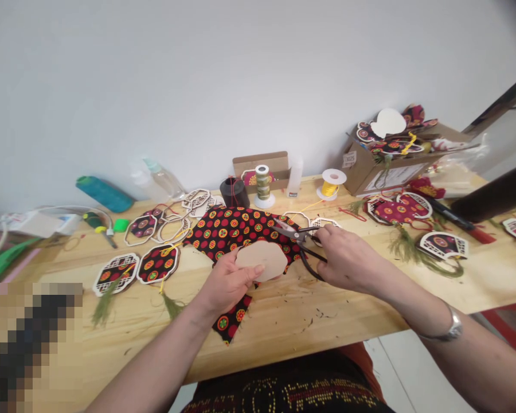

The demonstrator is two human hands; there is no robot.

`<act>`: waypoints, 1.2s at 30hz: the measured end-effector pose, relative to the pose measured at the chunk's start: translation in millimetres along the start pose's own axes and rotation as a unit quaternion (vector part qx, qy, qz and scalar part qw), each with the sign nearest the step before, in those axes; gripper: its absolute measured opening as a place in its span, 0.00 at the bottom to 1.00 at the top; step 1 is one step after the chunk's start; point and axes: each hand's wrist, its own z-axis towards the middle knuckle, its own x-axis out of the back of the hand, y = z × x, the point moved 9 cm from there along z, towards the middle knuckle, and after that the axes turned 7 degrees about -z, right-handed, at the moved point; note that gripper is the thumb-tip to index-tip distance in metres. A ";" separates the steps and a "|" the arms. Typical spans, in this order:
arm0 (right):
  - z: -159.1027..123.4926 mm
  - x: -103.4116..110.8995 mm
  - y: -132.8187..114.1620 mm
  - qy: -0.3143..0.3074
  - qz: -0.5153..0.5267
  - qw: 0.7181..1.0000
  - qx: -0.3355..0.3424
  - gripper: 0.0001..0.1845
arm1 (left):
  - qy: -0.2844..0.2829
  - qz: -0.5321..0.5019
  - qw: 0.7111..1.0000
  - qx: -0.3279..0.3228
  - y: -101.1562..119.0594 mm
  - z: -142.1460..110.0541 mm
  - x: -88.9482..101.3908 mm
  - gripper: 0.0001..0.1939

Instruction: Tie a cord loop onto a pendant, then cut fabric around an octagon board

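My left hand grips a pale scalloped card piece, thumb on top and the fingers hidden underneath. Black fabric with red and yellow flower dots spreads behind and below the card, and a pointed end hangs toward the front of the table. In my right hand are dark-handled scissors, fingers closed around the handles. Their blades lie over the fabric just beyond the card, pointing left. Whether the blades touch the cloth I cannot tell.
Finished fabric ornaments with green tassels lie to the left. Along the wall stand a spool of yellow cord, a green thread spool and a teal thread cone. A filled cardboard box and a black post are at right.
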 end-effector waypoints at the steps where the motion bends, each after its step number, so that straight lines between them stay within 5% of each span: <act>1: -0.8 2.8 7.9 -0.005 0.036 0.999 -0.024 0.17 | -0.001 -0.003 1.000 0.002 -0.5 -0.2 0.1 0.16; 6: 0.6 16.6 22.2 -0.014 0.288 0.958 -0.011 0.12 | -0.004 0.012 1.000 0.008 -2.4 -1.5 0.4 0.15; 9: 1.6 23.0 16.5 -0.039 0.387 0.920 0.045 0.21 | 0.003 0.026 1.000 0.015 -3.6 -2.1 2.8 0.16; 17: -5.5 22.2 -6.8 -0.132 0.388 0.904 0.125 0.17 | -0.015 0.043 0.999 0.011 -3.2 -3.8 1.4 0.14; 36: -5.4 16.3 -12.5 -0.144 0.409 0.891 0.137 0.18 | -0.029 0.080 0.996 0.011 -5.1 -4.5 1.3 0.14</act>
